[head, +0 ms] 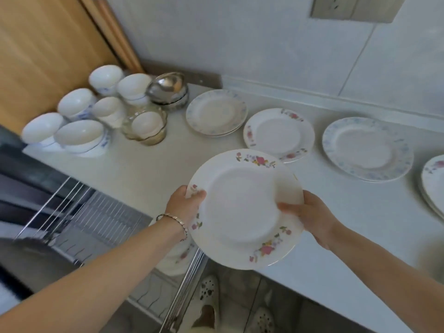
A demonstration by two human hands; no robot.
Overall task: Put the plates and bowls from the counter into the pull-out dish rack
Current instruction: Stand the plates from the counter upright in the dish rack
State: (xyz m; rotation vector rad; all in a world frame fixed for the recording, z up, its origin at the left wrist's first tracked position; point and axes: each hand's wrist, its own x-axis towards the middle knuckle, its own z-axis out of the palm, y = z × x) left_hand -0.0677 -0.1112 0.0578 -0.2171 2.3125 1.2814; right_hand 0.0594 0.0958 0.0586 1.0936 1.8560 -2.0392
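At the bench's (144, 169) far left corner sit the bowls (77, 104), with a glass bowl (145, 126) at their right and steel bowls (168, 90) just behind it. Rightward along the back lie a plate stack (216, 114), a single plate (278, 133), a third plate (367, 147) and an end stack (434, 179). A held plate (242, 207) hangs over the front edge between the left hand (185, 203) and right hand (310, 212). Below it to the left, the rack (101, 217) holds a racked plate (177, 255).

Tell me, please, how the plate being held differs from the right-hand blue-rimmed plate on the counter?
The held plate has pink flowers on its rim; the blue-rimmed plate has a pale blue pattern. The held plate is tilted, gripped by the left hand and right hand, lifted off the counter; the blue-rimmed plate lies flat on it. Both are round, white and empty.
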